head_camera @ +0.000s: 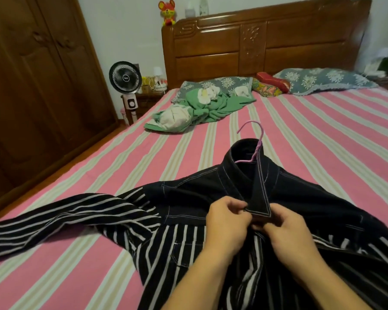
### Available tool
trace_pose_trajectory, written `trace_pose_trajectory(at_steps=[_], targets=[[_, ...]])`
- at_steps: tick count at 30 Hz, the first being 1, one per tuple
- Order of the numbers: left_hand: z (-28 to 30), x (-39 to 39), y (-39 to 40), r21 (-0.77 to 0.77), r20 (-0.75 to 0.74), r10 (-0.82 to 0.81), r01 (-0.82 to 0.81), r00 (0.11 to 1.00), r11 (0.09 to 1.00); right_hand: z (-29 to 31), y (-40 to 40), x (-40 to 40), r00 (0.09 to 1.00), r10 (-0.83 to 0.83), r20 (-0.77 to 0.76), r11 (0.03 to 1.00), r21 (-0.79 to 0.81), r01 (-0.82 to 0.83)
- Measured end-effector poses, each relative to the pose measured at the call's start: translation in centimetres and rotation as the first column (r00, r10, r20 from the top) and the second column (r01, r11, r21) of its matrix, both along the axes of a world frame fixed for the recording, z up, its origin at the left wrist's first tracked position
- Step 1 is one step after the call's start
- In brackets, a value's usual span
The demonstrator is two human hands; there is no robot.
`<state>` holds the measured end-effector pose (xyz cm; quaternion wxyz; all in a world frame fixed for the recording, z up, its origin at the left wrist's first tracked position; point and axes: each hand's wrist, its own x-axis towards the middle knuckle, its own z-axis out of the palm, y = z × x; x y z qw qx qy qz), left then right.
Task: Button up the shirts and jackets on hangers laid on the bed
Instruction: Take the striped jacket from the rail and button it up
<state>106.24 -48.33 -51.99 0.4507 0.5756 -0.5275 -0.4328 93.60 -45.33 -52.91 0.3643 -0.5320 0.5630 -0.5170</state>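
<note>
Head view: left hand (227,222) and right hand (285,229) each have their grip pinched on the black striped shirt (184,198) front below its collar, on the bed (323,135)

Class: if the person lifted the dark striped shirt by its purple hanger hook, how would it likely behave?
The shirt would probably drape limply: its sleeve already lies rumpled on the bed. The hanger looks thin, so likely light. The collar, standing upright, seems somewhat stiffer.

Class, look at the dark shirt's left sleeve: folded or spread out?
Spread: the striped sleeve of the shirt lies stretched sideways across the bed.
</note>
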Motion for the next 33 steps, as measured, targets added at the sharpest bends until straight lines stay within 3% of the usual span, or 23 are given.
trace_pose_trajectory(at_steps=[7, 10, 14, 18, 22, 27, 31, 33], targets=[[0.0, -0.1, 0.1, -0.064, 0.132, 0.002, 0.007, 0.991, 0.998, -0.7, 0.5, 0.8, 0.943, -0.107, -0.316, 0.97, -0.24, 0.029], [1.2, 0.0, 1.1, 0.002, -0.042, -0.01, 0.01, 0.999, 1.0, -0.4, 1.0, 1.0, 0.898, -0.176, -0.403, 0.937, -0.35, 0.027], [3.5, 0.8, 5.1, 0.129, -0.328, -0.044, 0.091, 0.944, 0.987, 1.7, 4.3, 1.1, 0.83, -0.241, -0.503, 0.912, -0.41, 0.016], [5.3, 3.1, 10.8, 0.215, -0.396, -0.075, 0.171, 0.915, 0.961, 4.5, 10.4, 1.1, 0.685, -0.209, -0.698, 0.909, -0.396, -0.126], [5.7, 5.3, 16.3, 0.256, -0.363, -0.137, 0.24, 0.921, 0.936, 5.0, 15.5, 1.9, 0.575, -0.115, -0.81, 0.953, -0.254, -0.167], [4.4, 7.3, 18.0, 0.257, -0.329, -0.156, 0.247, 0.932, 0.934, 4.2, 16.6, 3.4, 0.638, -0.017, -0.77, 0.979, -0.143, -0.145], [2.5, 7.1, 17.3, 0.184, -0.143, -0.224, 0.248, 0.964, 0.951, 2.7, 14.8, 2.8, 0.787, 0.011, -0.617, 0.999, -0.02, -0.03], [2.2, 6.2, 16.6, 0.155, -0.107, -0.223, 0.238, 0.969, 0.959, 2.6, 13.4, 2.2, 0.806, -0.002, -0.592, 1.0, 0.001, 0.003]])
